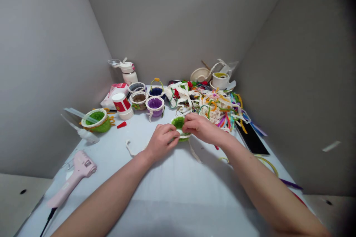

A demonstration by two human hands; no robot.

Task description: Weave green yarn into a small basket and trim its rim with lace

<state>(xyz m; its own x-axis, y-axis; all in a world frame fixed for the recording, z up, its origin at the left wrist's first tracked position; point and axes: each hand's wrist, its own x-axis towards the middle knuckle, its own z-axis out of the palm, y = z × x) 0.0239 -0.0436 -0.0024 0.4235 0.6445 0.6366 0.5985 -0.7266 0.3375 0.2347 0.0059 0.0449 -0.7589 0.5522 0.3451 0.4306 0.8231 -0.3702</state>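
A small green basket [178, 121] stands on the table in front of me, with white lace trim along its near rim. My left hand [162, 139] is closed on its left and front rim, thumb and fingertips pinched at the trim. From the right, my right hand [199, 127] is closed at the opposite rim, its fingertips reaching down to the opening. Exactly what those fingertips pinch is hidden. One loose lace end [194, 152] hangs onto the table at the front. Another cream strip [130, 150] curls out left of my left wrist.
A pink glue gun [79, 170] lies at left, near a white squeeze bottle [88, 135] and another green basket [97, 121]. Several small baskets, including a purple one [155, 106], stand behind. Tangled ribbons and lace [214, 105] cover the back right, beside a dark phone-like slab [254, 139].
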